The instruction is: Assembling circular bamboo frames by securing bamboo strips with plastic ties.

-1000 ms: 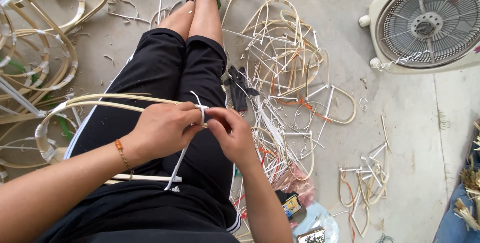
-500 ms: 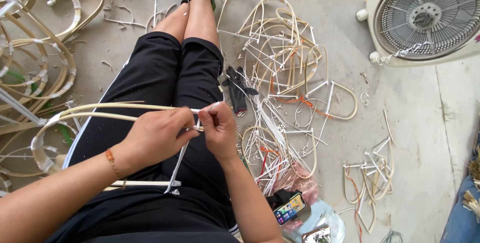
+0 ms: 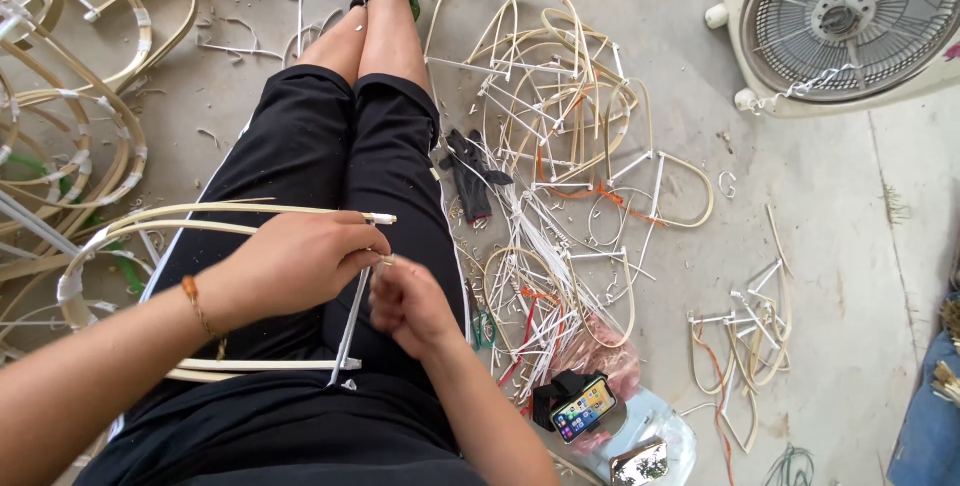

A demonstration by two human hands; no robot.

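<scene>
A grey concrete floor (image 3: 840, 236) fills the view, with many small shavings and cut pieces on it. The person sits on this floor with legs stretched out, in black trousers (image 3: 330, 146). Across the lap lies a bent rattan frame (image 3: 200, 218), pale in colour, with white wrapping at its joints. The left hand (image 3: 295, 264) is closed around the upper bars of the frame, near the white wrapped end. The right hand (image 3: 412, 304) is just beside it, its fingers pinched narrow on something thin at the top of a white strip (image 3: 352, 324); what exactly it pinches I cannot tell. The strip goes down from the hands to the lower bar of the frame. To the right of the legs is a pile of rattan loops (image 3: 560, 126), and a black glove (image 3: 470, 171) lies at its edge. A white fan (image 3: 850, 21) stands at the upper right. A phone (image 3: 583, 409) lies near the bottom, and more bent hoops (image 3: 70, 126) lie at the left
</scene>
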